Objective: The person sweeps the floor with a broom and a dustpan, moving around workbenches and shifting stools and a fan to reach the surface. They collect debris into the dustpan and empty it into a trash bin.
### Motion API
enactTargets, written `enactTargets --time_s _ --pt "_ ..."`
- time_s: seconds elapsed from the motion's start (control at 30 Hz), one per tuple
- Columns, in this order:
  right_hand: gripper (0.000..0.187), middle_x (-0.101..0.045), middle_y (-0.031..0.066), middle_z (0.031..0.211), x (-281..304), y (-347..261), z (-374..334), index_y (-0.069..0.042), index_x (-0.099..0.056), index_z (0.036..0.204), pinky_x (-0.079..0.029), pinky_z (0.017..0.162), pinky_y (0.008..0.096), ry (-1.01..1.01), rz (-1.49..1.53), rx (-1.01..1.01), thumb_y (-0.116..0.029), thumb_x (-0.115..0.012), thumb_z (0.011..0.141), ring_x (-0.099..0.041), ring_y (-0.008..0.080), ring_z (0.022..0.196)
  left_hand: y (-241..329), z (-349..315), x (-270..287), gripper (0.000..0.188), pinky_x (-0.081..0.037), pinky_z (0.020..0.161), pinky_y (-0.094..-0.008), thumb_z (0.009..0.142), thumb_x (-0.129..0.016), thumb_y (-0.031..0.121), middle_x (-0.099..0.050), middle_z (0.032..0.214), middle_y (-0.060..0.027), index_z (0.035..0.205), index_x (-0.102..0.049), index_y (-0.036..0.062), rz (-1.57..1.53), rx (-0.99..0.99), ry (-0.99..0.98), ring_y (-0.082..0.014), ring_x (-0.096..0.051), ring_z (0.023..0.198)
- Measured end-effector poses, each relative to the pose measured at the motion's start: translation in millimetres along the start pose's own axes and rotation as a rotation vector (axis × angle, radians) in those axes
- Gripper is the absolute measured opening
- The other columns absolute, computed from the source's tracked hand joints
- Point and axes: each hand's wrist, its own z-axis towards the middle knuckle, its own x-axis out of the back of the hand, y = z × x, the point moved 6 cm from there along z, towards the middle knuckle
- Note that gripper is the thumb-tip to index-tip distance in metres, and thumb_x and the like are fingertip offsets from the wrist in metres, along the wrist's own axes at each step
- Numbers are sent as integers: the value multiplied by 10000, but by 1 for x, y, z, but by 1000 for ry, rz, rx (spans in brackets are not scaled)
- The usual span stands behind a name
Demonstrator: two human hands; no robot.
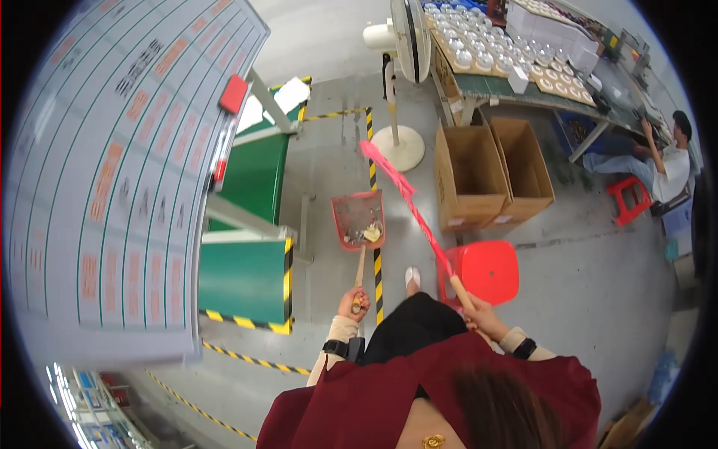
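A maroon top (351,396) is filling the near edge, the left hand (354,304) is clasping a red dustpan (350,209), already bearing debris (372,233), beside striped tape (378,278), and the right hand (486,320) is gripping a pink broom (428,236), though what is remaining elsewhere is hard to judge.

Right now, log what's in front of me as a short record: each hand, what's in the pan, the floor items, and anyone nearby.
Left hand: closed around the handle of a red dustpan
Right hand: gripping the tan handle of a long pink-red tool, probably a broom
Pan contents: small debris, including a pale yellowish piece
Floor items: red stool, two open cardboard boxes, pedestal fan
Nearby: one person seated at far right
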Motion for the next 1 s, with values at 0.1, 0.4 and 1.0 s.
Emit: enactTargets --time_s 0.1,0.4,1.0 --pt "517 -370 -1 575 1 -47 52 -191 -272 1260 -325 352 200 -38 23 51 -51 -462 800 -332 62 391 31 39 -45 130 -288 373 -222 752 -486 59 -384 533 -35 668 -387 51 -57 53 26 -116 -359 427" --pt "497 -376 9 587 -29 -179 179 -184 -281 1250 -322 358 207 -112 196 -132 -55 -457 803 -334 66 394 144 137 -178 118 -315 373 -223 736 -489 42 -390 523 -38 670 -391 42 -73 -11 77 -120 -369 425" --pt "497 -370 -1 572 -73 -458 415 -198 -279 1256 -321 348 205 -63 221 -122 -57 -446 809 -337 61 386 405 377 -412 123 -313 376 -213 735 -461 17 -382 521 -22 659 -369 44 9 -3 61 -107 -361 420"
